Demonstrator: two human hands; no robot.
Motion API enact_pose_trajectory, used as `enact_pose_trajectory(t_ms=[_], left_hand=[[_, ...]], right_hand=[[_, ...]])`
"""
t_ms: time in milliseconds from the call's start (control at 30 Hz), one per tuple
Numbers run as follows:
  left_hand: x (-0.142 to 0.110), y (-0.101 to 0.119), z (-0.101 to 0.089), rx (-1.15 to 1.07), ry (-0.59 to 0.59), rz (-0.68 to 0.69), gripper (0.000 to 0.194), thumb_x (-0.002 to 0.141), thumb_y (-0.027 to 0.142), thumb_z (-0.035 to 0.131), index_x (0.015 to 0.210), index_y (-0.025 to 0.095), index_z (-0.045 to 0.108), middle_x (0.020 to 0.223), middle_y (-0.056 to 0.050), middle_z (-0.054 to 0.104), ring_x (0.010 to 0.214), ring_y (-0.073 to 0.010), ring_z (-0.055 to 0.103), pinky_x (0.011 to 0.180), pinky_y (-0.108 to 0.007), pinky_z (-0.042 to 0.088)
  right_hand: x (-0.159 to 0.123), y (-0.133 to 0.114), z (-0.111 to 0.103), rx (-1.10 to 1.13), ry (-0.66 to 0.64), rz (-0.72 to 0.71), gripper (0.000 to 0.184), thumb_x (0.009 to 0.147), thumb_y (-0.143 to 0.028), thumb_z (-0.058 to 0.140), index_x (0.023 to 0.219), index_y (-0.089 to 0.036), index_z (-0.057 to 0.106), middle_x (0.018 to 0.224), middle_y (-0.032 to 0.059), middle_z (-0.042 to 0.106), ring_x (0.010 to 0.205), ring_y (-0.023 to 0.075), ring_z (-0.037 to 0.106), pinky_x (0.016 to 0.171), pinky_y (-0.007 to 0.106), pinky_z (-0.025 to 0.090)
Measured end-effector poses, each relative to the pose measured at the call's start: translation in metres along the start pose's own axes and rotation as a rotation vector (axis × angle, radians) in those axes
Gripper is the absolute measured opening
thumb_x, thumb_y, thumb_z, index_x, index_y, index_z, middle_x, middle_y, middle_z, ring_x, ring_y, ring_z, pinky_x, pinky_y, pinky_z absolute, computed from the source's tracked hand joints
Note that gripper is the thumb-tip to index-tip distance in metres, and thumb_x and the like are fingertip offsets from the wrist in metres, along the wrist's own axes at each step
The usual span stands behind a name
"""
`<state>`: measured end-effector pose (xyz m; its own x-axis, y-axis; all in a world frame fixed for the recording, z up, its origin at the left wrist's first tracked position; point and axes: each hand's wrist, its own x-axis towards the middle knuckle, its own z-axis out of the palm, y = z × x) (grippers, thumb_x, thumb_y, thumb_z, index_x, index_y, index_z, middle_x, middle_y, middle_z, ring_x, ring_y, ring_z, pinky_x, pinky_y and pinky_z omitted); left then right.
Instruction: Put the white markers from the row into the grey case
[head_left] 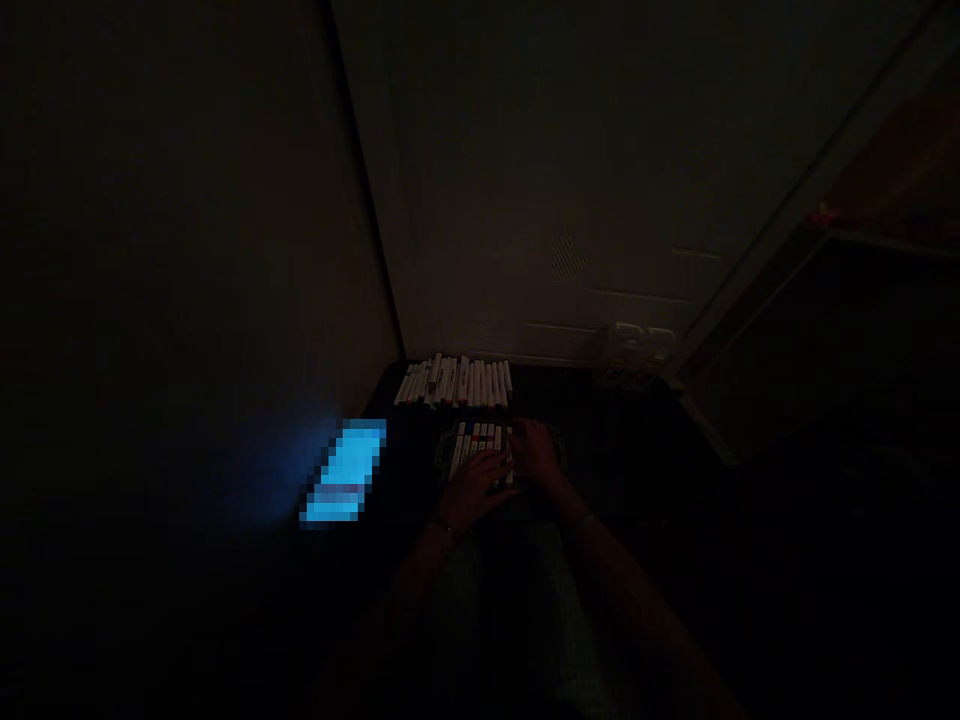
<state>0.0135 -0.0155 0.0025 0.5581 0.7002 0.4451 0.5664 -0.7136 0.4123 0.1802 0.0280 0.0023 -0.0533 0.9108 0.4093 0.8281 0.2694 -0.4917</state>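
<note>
The room is very dark. A case of markers (480, 438) lies on the dark surface in front of me. My left hand (474, 487) rests on its near side with fingers spread over the markers. My right hand (536, 450) is at the case's right end, fingers curled over the markers there; what it grips is too dim to make out. Beyond the case a row of several white markers (456, 383) lies side by side near the wall.
A glowing blue screen (346, 472) lies to the left of the case. A clear plastic container (636, 352) stands at the back right by the wall. A wall corner rises behind, and a dark furniture edge runs along the right.
</note>
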Motion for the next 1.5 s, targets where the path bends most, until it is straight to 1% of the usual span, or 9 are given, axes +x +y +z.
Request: enact_pose_trajectory(t_ms=[167, 300, 467, 633, 800, 1167, 1300, 1400, 1500], left_hand=[[-0.003, -0.004, 0.003, 0.031, -0.005, 0.059, 0.034, 0.077, 0.037, 0.056, 0.11, 0.027, 0.057, 0.117, -0.002, 0.057, 0.116, -0.0207, 0.044, 0.096, -0.043, 0.04], [-0.005, -0.008, 0.005, 0.072, -0.028, 0.103, 0.026, 0.08, 0.033, 0.053, 0.105, 0.029, 0.06, 0.114, 0.002, 0.06, 0.123, -0.0206, 0.037, 0.098, -0.045, 0.038], [-0.004, -0.004, 0.002, 0.062, -0.008, 0.07, 0.025, 0.078, 0.035, 0.056, 0.101, 0.028, 0.062, 0.109, 0.002, 0.063, 0.117, -0.019, 0.044, 0.095, -0.042, 0.041], [-0.004, -0.001, 0.001, 0.094, 0.008, 0.045, 0.024, 0.079, 0.034, 0.054, 0.101, 0.027, 0.062, 0.11, 0.002, 0.062, 0.114, -0.0178, 0.046, 0.095, -0.037, 0.041], [-0.005, -0.001, 0.002, 0.097, 0.018, 0.057, 0.027, 0.08, 0.034, 0.054, 0.105, 0.027, 0.06, 0.11, 0.001, 0.062, 0.109, -0.0173, 0.049, 0.094, -0.037, 0.041], [-0.003, 0.004, -0.005, 0.127, -0.012, 0.056, 0.029, 0.081, 0.037, 0.052, 0.108, 0.027, 0.058, 0.11, -0.002, 0.06, 0.107, -0.019, 0.048, 0.092, -0.039, 0.039], [-0.001, 0.005, -0.008, 0.125, -0.009, 0.033, 0.035, 0.079, 0.039, 0.054, 0.111, 0.027, 0.055, 0.111, -0.003, 0.059, 0.108, -0.0196, 0.048, 0.092, -0.039, 0.038], [-0.001, 0.006, -0.008, 0.127, -0.001, 0.024, 0.037, 0.078, 0.039, 0.054, 0.112, 0.027, 0.054, 0.112, -0.003, 0.058, 0.109, -0.0201, 0.047, 0.093, -0.04, 0.037], [-0.002, 0.008, -0.008, 0.131, 0.002, 0.015, 0.041, 0.076, 0.042, 0.055, 0.114, 0.027, 0.053, 0.116, -0.004, 0.057, 0.111, -0.0215, 0.046, 0.095, -0.042, 0.035]], right_hand=[[0.0, -0.003, 0.002, -0.065, 0.011, 0.014, 0.026, 0.082, -0.025, 0.048, 0.107, -0.02, 0.054, 0.099, 0.0077, 0.057, 0.093, 0.0209, 0.049, 0.085, 0.033, 0.035], [0.001, -0.004, 0.002, -0.081, 0.009, 0.017, 0.024, 0.083, -0.026, 0.048, 0.106, -0.02, 0.055, 0.098, 0.0078, 0.057, 0.092, 0.0208, 0.049, 0.083, 0.032, 0.036], [-0.001, -0.008, -0.004, -0.125, -0.024, 0.021, 0.027, 0.084, -0.028, 0.047, 0.109, -0.019, 0.054, 0.103, 0.0069, 0.058, 0.095, 0.0194, 0.049, 0.084, 0.03, 0.035], [-0.01, -0.015, -0.014, -0.252, -0.081, -0.012, 0.027, 0.089, -0.03, 0.04, 0.111, -0.025, 0.055, 0.102, 0.004, 0.06, 0.098, 0.0191, 0.048, 0.086, 0.033, 0.031], [-0.02, -0.017, -0.017, -0.331, -0.064, -0.038, 0.029, 0.089, -0.031, 0.039, 0.114, -0.026, 0.052, 0.11, 0.0043, 0.056, 0.101, 0.0204, 0.043, 0.085, 0.034, 0.03], [-0.017, -0.014, -0.013, -0.334, -0.068, -0.087, 0.03, 0.088, -0.03, 0.041, 0.115, -0.026, 0.05, 0.111, 0.0046, 0.051, 0.099, 0.0202, 0.043, 0.085, 0.034, 0.032], [-0.017, -0.018, -0.019, -0.313, -0.076, -0.115, 0.029, 0.086, -0.029, 0.044, 0.114, -0.025, 0.052, 0.109, 0.0052, 0.053, 0.1, 0.0212, 0.042, 0.086, 0.035, 0.031], [-0.023, -0.02, -0.03, -0.277, -0.03, -0.131, 0.032, 0.085, -0.029, 0.046, 0.116, -0.026, 0.051, 0.111, 0.0051, 0.053, 0.103, 0.0218, 0.041, 0.09, 0.037, 0.028], [-0.035, -0.011, -0.044, -0.238, 0.087, -0.041, 0.032, 0.086, -0.028, 0.041, 0.118, -0.024, 0.05, 0.113, 0.0059, 0.052, 0.106, 0.0219, 0.04, 0.093, 0.039, 0.025]])
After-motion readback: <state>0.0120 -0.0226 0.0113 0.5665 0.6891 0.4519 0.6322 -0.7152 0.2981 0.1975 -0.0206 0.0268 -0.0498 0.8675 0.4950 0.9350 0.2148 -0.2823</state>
